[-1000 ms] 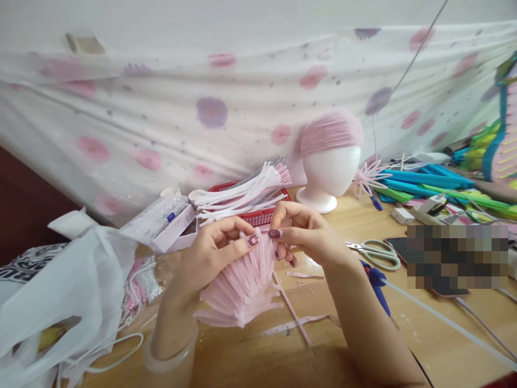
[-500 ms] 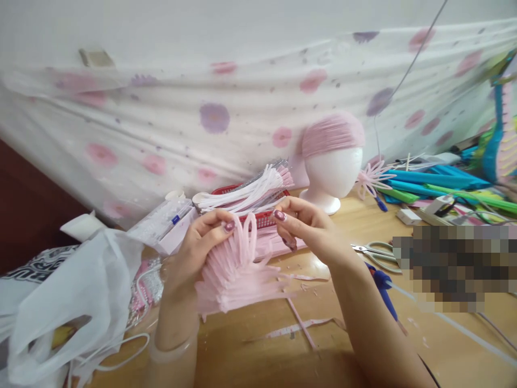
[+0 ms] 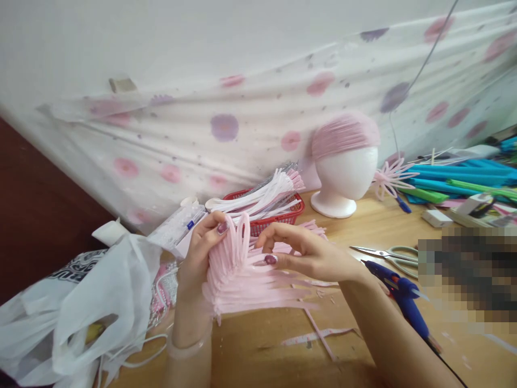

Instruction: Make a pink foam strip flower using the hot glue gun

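Observation:
My left hand [image 3: 204, 250] grips a piece made of many fuzzy pink pipe cleaners [image 3: 242, 291], thumb and forefinger closed at its upper left. The stems meet along a folded ridge, with loops standing up at the top and loose ends pointing right. At the right side of this piece is my right hand [image 3: 293, 250], its thumb and curled fingers pinched at one of the pink stems. More pink pipe cleaners [image 3: 315, 229] lie on the table behind that hand, partly hidden.
A red basket [image 3: 278, 218] holds white and pink stems. A white foam head [image 3: 347, 178] wears a pink covering. Scissors [image 3: 383, 253] and a blue glue gun [image 3: 404, 296] lie at right. A measuring tape [image 3: 311, 337] lies in front, white bags [image 3: 92, 307] at left.
My right hand has come down from above the pink piece to the stems at its right side. My left hand keeps its grip. The view has shifted, bringing more of the glue gun into sight.

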A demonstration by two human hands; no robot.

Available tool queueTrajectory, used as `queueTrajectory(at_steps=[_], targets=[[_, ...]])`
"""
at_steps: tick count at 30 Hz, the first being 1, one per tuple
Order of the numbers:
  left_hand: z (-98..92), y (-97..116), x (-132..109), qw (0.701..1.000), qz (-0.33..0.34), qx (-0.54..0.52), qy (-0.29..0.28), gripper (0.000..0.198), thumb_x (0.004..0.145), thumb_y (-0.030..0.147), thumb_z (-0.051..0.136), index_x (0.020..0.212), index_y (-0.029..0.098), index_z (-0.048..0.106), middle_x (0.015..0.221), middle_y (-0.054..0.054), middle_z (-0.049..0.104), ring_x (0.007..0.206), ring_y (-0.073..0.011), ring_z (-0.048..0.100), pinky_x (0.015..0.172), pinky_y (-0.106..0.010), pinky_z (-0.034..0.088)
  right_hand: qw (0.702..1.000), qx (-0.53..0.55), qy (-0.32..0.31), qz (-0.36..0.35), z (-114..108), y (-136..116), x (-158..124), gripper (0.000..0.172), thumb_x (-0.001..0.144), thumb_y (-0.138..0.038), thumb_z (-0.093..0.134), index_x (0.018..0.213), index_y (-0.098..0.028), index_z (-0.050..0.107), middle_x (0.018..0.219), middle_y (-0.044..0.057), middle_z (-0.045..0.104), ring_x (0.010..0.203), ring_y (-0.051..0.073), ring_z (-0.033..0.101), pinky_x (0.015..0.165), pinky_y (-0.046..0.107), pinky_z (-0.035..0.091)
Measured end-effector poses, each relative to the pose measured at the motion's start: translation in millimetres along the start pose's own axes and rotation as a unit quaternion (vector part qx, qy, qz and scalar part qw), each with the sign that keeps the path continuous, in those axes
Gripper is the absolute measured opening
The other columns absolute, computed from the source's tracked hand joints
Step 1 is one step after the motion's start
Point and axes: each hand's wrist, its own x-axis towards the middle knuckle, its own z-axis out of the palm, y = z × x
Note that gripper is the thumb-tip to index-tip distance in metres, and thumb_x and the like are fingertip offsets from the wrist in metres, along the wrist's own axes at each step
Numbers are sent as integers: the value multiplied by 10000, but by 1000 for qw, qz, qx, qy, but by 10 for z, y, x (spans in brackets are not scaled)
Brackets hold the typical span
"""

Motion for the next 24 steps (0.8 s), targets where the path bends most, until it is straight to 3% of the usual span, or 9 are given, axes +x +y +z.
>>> queueTrajectory(at_steps=[5,11,16,20,24], targets=[[-36,-58,10,1000,11,-17,5,164,720,288,739,717,185,612,639,34,568,520,-80,505,485,-163,402,996,-55,59,-29,7,-57,-17,57,939,-193,610,969,-179,657,938,30,689,870,141,633,744,247,509],[-76,-88,50,1000,21,-7,18,140,695,270,753,720,181,648,696,24,611,608,-96,555,604,-185,466,964,-209,125,-105,-4,-73,-42,156,946,-113,582,977,-164,726,885,48,683,831,153,617,715,262,472],[-83,-89,61,999,21,-2,33,157,673,281,776,724,192,657,684,34,614,617,-103,556,590,-186,446,933,-294,145,-149,-7,-105,-67,177,958,-102,559,976,-163,725,849,52,661,802,162,594,702,274,459],[-68,-78,42,999,12,-3,38,149,695,279,769,751,196,660,707,29,632,644,-112,574,612,-191,448,904,-381,144,-132,-2,-164,-85,230,980,-94,468,972,-161,688,856,66,636,780,173,568,679,284,445],[-67,-71,37,1000,9,-1,28,150,701,284,769,730,190,656,732,27,625,683,-115,575,658,-195,453,912,-377,122,-102,-2,-167,-109,214,999,-150,455,1018,-178,666,885,59,623,739,157,573,644,265,444]])
